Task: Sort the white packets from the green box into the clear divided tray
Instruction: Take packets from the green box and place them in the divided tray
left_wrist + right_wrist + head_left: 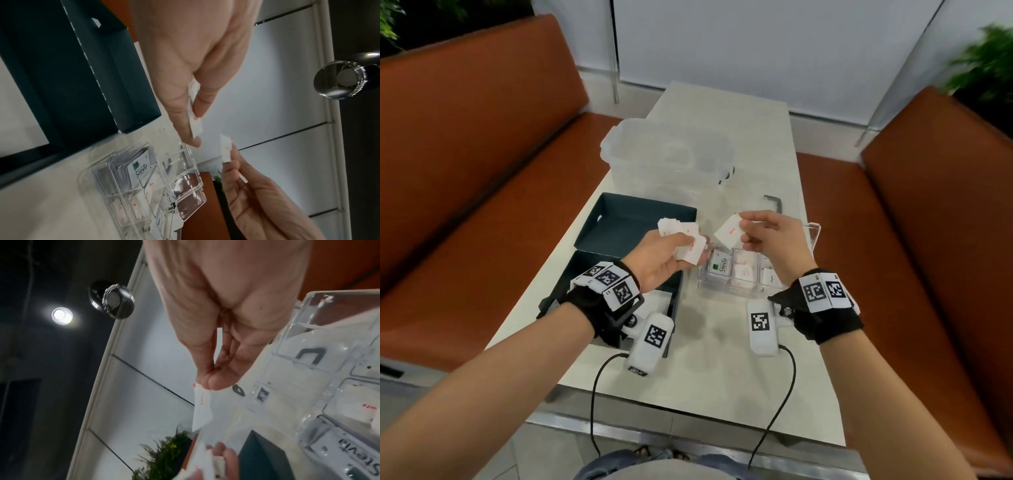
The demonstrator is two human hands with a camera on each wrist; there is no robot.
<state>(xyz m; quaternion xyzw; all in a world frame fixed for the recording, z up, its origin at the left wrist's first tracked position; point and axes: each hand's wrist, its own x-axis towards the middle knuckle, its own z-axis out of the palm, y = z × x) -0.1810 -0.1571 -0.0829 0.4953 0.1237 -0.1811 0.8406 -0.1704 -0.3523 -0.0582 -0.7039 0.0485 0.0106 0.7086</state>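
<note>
Progress: partway. The clear divided tray [812,229], below the right hand [774,236], already has packets in several near compartments; one carries a green "Stevia" label [719,267].
Remaining: the bunch in the left hand, the single packet in the right, and any left in the green box [619,219]. Its floor, below the left wrist, is mostly hidden, so the count cannot be told.
Left hand [661,257]: fingers curled round a bunch of white packets [681,236], held above the box's right edge.
Right hand: thumb and fingertips pinch one white packet [727,233] by its corner, just beside the left hand's bunch and above the tray.
Materials: packets thin, flat, papery, with red print. Tray rigid, transparent, straight-walled. Box dark green card, lid open. Surface [722,359] pale and smooth.
</note>
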